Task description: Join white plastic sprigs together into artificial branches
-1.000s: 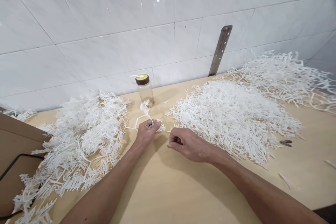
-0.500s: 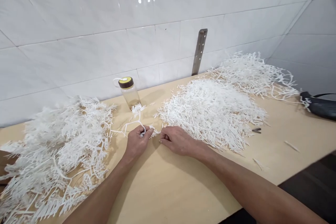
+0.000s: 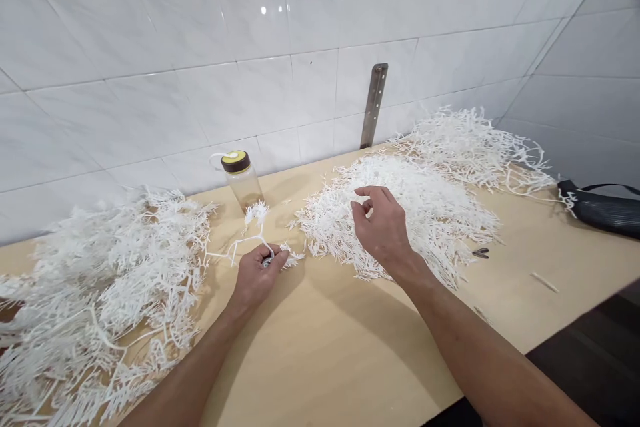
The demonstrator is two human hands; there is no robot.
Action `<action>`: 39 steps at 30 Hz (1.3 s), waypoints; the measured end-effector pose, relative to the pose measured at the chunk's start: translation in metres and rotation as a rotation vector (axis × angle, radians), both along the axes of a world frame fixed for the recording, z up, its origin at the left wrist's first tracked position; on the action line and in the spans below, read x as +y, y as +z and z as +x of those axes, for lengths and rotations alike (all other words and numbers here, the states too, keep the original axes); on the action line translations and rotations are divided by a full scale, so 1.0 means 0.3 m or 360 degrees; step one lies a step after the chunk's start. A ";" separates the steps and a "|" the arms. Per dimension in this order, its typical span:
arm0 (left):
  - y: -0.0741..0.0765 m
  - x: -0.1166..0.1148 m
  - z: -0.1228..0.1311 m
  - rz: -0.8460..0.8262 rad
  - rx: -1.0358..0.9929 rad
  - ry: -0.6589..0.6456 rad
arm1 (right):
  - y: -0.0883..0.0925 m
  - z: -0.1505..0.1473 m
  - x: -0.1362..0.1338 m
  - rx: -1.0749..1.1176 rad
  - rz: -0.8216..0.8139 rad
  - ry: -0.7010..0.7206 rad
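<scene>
My left hand [image 3: 260, 273] is closed around a branched white plastic sprue [image 3: 255, 235], whose thin arms reach up and to the left. Clusters of small white prongs sit at the sprue's top end and beside my fingertips. Over the heap of loose white slivers [image 3: 430, 213] is my right hand [image 3: 384, 220], with thumb and forefinger curved apart and no piece visible between them. To the left lies a tangled pile of white sprues with prongs still on them [image 3: 125, 280].
A clear bottle with a dark and yellow lid [image 3: 244, 183] stands near the tiled wall. Stringy white sprues [image 3: 470, 147] lie piled at the back right, beside a black bag [image 3: 605, 207]. A metal bracket [image 3: 374, 107] leans on the wall. A small dark object [image 3: 481, 253] lies near the heap.
My right hand has moved right and up, away from my left hand, and its fingers have parted over the heap. My left hand still grips the sprue. The view has shifted slightly.
</scene>
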State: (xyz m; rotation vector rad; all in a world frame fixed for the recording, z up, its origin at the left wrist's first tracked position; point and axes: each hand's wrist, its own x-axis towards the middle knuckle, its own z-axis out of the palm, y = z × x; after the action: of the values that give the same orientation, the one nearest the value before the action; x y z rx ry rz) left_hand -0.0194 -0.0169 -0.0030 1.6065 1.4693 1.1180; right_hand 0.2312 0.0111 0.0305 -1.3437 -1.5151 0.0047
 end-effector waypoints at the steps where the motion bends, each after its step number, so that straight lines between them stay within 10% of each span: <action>1: -0.002 -0.002 0.001 0.0011 -0.0024 -0.0016 | -0.001 -0.002 -0.001 0.0034 -0.0044 0.0032; 18: 0.013 -0.076 0.062 -0.0052 -0.0265 -0.0441 | -0.016 -0.120 -0.078 0.0291 -0.1209 0.1299; 39: 0.010 -0.065 0.065 -0.0044 -0.0232 -0.0196 | -0.043 -0.129 -0.077 0.0321 -0.1360 0.1238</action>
State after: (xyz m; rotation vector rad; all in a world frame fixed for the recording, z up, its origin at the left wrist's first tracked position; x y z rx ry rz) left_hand 0.0002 -0.0364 0.0000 1.5407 1.2689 1.1154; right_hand 0.1924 -0.0119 0.0176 -1.2085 -1.8392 1.3596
